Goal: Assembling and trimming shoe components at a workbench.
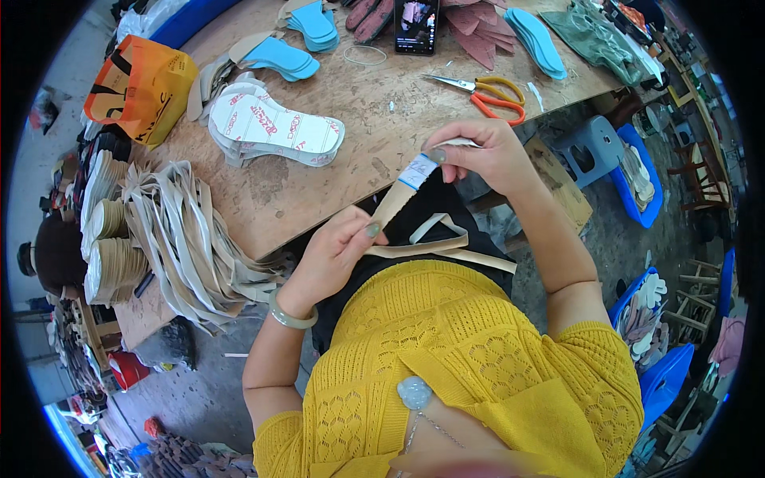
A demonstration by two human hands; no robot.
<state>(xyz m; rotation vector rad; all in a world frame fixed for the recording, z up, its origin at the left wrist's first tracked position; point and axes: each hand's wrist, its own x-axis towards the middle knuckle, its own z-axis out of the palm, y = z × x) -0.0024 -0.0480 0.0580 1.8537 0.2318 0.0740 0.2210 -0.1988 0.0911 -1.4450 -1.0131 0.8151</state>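
A beige strip [390,205] of fabric is stretched between my hands above my lap, slanting up to the right. Near its upper end sits a small blue-and-white label [417,170] with handwriting. My left hand [341,248] is closed, its thumb pressing the strip's lower part against the fingers. At the labelled end my right hand [488,156] pinches the strip, and a pale end pokes out between the fingers. Loose lengths of the same narrow material [478,257] trail over my dark-clad lap. Beyond my right hand, scissors [484,92] with orange and yellow handles lie on the wooden table [382,119].
White printed insole shapes [280,131] are stacked on the table, with blue insoles [280,60] behind them. A phone [416,28] stands at the far edge. Many pale strips [187,239] hang over the table's left side, near an orange bag [143,92]. Blue bins [637,179] stand at right.
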